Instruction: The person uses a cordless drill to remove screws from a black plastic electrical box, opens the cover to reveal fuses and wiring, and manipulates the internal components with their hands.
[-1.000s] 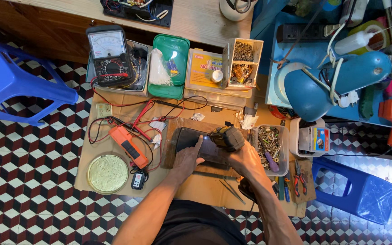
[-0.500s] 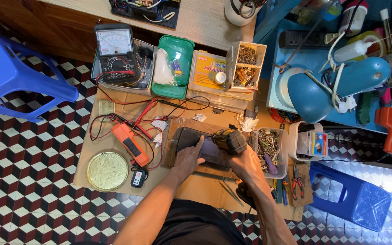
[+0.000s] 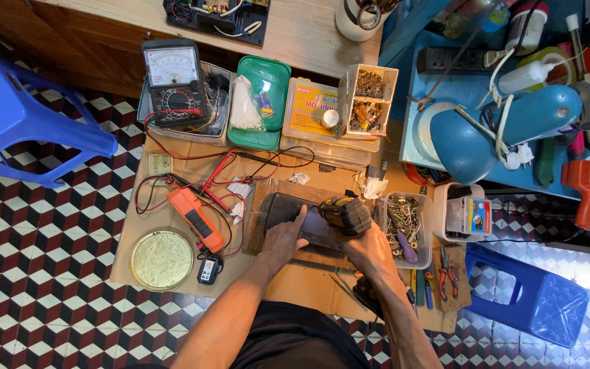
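Observation:
A dark flat rectangular device lies on a cardboard sheet on the floor. My left hand presses down on it, fingers spread, index finger stretched along its top. My right hand grips a black and yellow cordless screwdriver, held over the device's right end. Its tip is hidden beneath the tool body.
Left of the device lie an orange clamp meter with red and black leads and a round tin lid. A clear tub of screws stands to the right. An analog multimeter, green box, parts boxes and blue stools surround.
The camera view has shifted slightly, so everything sits a little lower in frame. Both hands stay on the device and the screwdriver in about the same place.

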